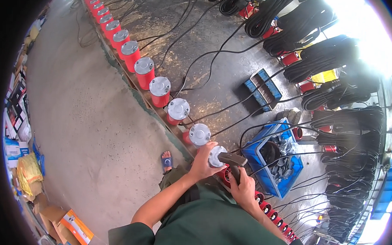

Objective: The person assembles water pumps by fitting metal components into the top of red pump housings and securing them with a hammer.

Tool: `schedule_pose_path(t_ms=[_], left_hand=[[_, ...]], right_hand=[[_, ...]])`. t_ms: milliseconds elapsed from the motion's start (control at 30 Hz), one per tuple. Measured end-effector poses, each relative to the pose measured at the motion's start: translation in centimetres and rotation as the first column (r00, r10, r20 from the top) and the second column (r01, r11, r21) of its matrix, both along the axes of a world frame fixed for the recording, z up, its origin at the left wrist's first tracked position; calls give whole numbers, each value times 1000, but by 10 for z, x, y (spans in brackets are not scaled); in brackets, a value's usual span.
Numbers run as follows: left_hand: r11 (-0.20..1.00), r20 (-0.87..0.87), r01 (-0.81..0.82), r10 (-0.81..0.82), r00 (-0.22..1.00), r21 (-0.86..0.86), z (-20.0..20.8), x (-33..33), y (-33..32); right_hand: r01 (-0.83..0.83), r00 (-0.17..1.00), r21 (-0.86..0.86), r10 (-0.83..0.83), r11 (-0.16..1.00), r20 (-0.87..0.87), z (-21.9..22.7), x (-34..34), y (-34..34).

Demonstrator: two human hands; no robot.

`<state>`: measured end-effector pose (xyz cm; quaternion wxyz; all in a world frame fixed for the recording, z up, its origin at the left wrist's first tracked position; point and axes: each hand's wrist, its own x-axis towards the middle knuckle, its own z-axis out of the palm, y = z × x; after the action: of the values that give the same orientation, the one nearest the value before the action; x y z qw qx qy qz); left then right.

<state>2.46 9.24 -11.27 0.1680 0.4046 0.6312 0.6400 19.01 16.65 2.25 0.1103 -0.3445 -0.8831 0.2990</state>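
Green shirt (192, 221) nearest. Grey cap (213, 156) at centre; left hand (202, 163) wrapped round its side, right hand (244, 189) gripping one hammer (234, 160). Off-line blow could hit left hand or tilt cap. At least eight capped red cylinders (144, 81) far left; one small blue crate (251, 86), one large blue bin (269, 183) right.

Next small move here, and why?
I'd suggest a light, controlled tap with the hammer on the cap, keeping clear of the fingers. The right hand holds the hammer with its head over the cap's edge, though contact can't be told; the left hand steadies the cap's rim. Red cylinders farther along already wear caps.
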Motion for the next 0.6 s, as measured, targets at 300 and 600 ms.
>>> schedule_pose_path(t_ms=[300, 600], left_hand=[[1000, -60, -24, 24, 998, 2, -4, 0, 0], [999, -13, -49, 49, 999, 4, -3, 3, 2]], right_hand=[[32, 990, -137, -12, 990, 142, 18, -11, 12], [-64, 992, 68, 56, 996, 113, -3, -4, 1]])
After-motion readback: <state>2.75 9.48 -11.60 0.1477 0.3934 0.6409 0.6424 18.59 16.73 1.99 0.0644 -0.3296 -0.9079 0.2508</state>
